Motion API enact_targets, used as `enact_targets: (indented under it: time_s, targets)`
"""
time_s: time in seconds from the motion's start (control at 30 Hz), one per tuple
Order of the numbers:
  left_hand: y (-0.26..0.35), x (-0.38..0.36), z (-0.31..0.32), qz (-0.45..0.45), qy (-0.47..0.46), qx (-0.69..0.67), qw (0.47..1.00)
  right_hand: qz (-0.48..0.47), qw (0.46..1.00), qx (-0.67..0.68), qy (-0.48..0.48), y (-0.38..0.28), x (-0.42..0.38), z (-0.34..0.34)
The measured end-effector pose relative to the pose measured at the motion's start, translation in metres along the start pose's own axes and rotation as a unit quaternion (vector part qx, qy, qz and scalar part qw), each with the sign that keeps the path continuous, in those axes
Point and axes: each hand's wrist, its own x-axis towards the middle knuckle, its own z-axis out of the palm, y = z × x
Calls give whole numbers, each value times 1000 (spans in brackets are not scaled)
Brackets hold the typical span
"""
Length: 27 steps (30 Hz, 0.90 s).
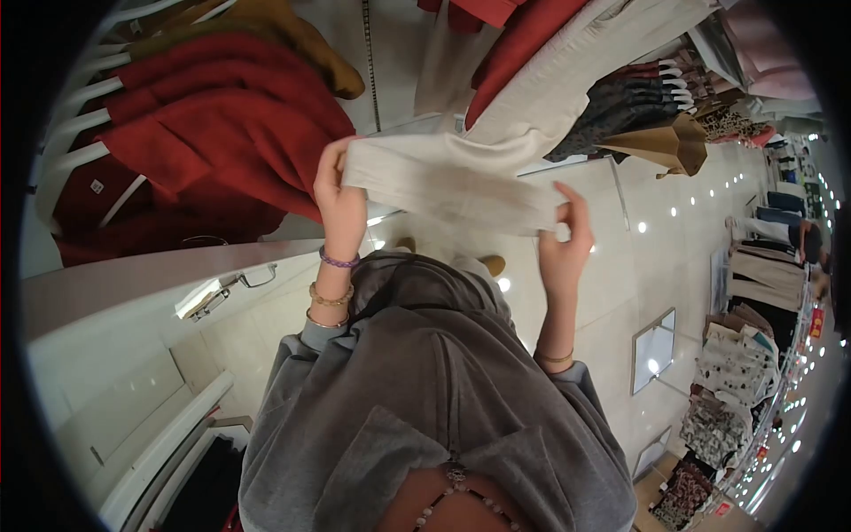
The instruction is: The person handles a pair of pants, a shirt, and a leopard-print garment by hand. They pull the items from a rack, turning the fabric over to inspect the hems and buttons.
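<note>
My left hand [335, 195] grips the left edge of a cream-white garment [452, 182] that hangs from a rack above. At the garment's lower right corner, my right hand [567, 244] pinches the fabric between thumb and fingers. The cloth is stretched flat between both hands. Bracelets sit on my left wrist, and grey sleeves cover both forearms.
Red sweaters on white hangers [195, 142] hang at the left, with a mustard garment [292, 35] beside them. Dark patterned and tan clothes [647, 115] hang at the right. A glossy white floor [638, 266] runs toward more racks of clothing [753, 355] on the far right.
</note>
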Motion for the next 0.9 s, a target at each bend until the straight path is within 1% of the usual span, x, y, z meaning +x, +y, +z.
enact_targets:
  time_s: [0.07, 0.1, 0.17, 0.2, 0.23, 0.27, 0.33, 0.37, 0.43, 0.47, 0.5, 0.53, 0.57, 0.6, 0.63, 0.67, 0.73, 0.77, 0.8, 0.87, 0.9]
  targets:
    - [-6, -5, -4, -82, 5, -42, 996, 17, 995, -9, -96, -1, -6, 11]
    - [-6, -9, -7, -124, 8, -63, 990, -6, 993, -4, -120, -1, -9, 20]
    - [-5, -19, 1, -161, 7, -81, 984, -50, 985, 4, -167, -4, -16, 37]
    - [-4, -23, 7, -181, 6, -91, 979, -56, 981, 35, -183, -16, -18, 42]
    - [1, -26, 12, -153, -64, -103, 981, -62, 976, 64, -199, -34, -19, 45]
    - [-2, -29, 19, -142, -97, -101, 980, -67, 970, 92, -214, -45, -21, 48]
    - [2, -36, 30, -173, -100, -97, 975, -87, 975, 67, -191, -48, -23, 54]
    - [7, -35, 32, -168, -119, -88, 975, -98, 977, 56, -179, -48, -22, 57]
    - [13, -32, 30, -157, -156, -70, 973, -37, 978, 115, -170, -26, -25, 60]
    - [12, -30, 27, -104, -162, 13, 981, -6, 976, 143, -166, -23, -22, 58]
    - [10, -28, 22, -51, -166, 95, 980, 54, 956, 231, -175, -21, -18, 52]
    - [7, -26, 18, 2, -170, 177, 969, 123, 910, 343, -198, -22, -14, 44]
    - [1, -26, 15, 4, -193, 170, 966, 191, 846, 449, -215, -24, -8, 35]
    - [-9, -27, 13, 7, -217, 163, 963, 255, 766, 545, -226, -28, -5, 29]
    - [-14, -27, 11, 11, -241, 156, 958, 274, 758, 553, -211, -34, -3, 27]
    - [-13, -25, 8, -64, -265, 109, 956, 291, 749, 557, -211, -30, -2, 24]
    - [-6, -18, 1, -211, -305, 14, 929, 323, 729, 566, -211, -17, 3, 14]
    - [-3, -15, -1, -256, -311, -48, 914, 353, 710, 579, -190, -15, 6, 10]
    - [2, -12, -4, -300, -315, -110, 894, 352, 713, 577, -185, -16, 8, 8]
    - [7, -9, -7, -383, -315, -230, 837, 351, 719, 574, -176, -20, 10, 5]
    - [0, -12, -5, -334, -324, -217, 858, 347, 723, 570, -180, -22, 10, 6]
